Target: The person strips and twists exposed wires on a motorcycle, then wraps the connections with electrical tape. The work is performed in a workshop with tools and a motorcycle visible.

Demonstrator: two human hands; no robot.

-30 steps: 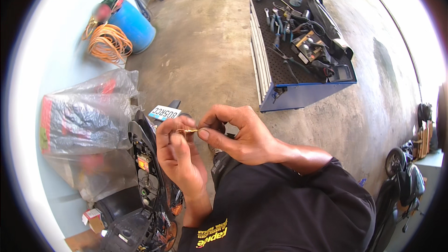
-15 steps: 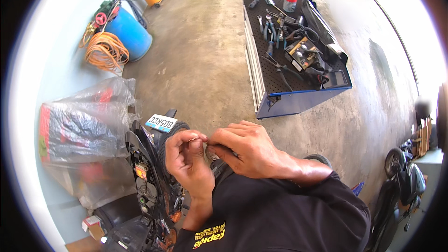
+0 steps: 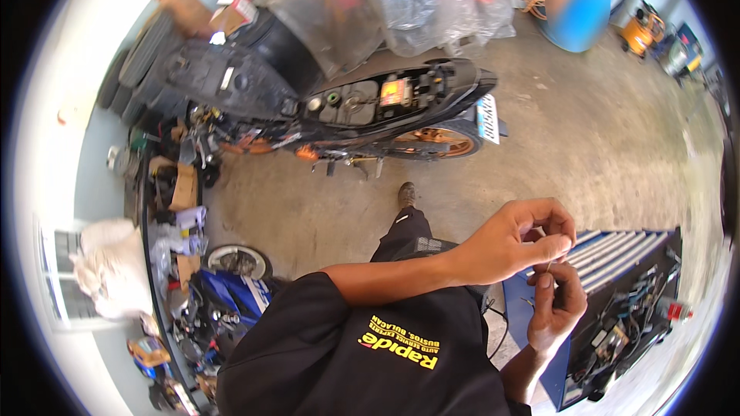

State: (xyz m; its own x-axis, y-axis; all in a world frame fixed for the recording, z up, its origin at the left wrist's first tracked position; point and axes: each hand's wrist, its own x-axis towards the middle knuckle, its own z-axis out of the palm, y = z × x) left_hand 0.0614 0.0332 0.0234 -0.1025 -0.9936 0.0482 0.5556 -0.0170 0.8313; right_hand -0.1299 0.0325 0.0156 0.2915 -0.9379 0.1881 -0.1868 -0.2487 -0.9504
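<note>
My left hand (image 3: 520, 235) reaches across my body, fingers curled and the thumb pressed against the fingertips in a pinch. Whatever it grips is too small to make out. Just below it is my right hand (image 3: 556, 310), closed in a pinch of thumb and forefinger. A thin wire-like piece (image 3: 549, 268) shows at its fingertips, close to the left thumb. Behind the hands lies the tool cart (image 3: 556, 374), blue-sided, with a dark top.
A motorcycle (image 3: 362, 112) with its seat off stands ahead. Several hand tools and a spray can (image 3: 675, 310) lie on the cart. A blue motorcycle (image 3: 231, 293) is at the left beside a cluttered shelf (image 3: 146, 223). Beyond are plastic-covered goods (image 3: 416, 8) and a blue drum (image 3: 572, 11).
My view and body have turned left, so the motorcycle is now ahead and the cart is at the lower right. The hands stay close together, both still pinching.
</note>
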